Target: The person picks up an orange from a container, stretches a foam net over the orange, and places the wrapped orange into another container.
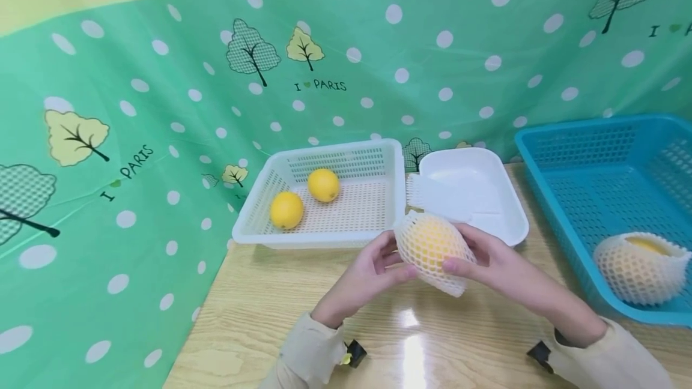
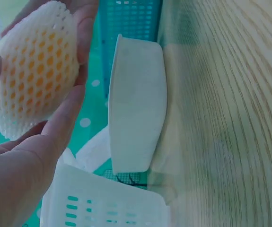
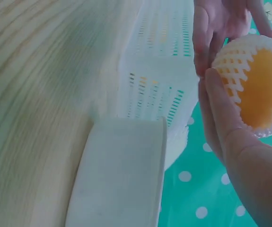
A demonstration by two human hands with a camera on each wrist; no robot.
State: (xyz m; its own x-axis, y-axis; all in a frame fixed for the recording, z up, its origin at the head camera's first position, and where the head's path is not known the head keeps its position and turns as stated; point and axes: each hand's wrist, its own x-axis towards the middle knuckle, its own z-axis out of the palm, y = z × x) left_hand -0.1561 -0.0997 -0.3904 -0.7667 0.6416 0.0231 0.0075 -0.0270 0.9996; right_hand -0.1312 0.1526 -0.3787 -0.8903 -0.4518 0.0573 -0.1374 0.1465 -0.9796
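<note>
"While the left hand and the right hand share the netted fruit, how do they grip it?"
"Partly curled, fingers and thumbs holding opposite sides"
"Where?"
"Above the wooden table, near the white tray and white basket"

Left hand and right hand: bare.
Left sleeve: pale cream cloth, long, softly creased.
Left wrist piece: small, black, angular, a yellow patch beside it.
Right sleeve: matching pale cream cloth.
Right wrist piece: small, black, angular.
</note>
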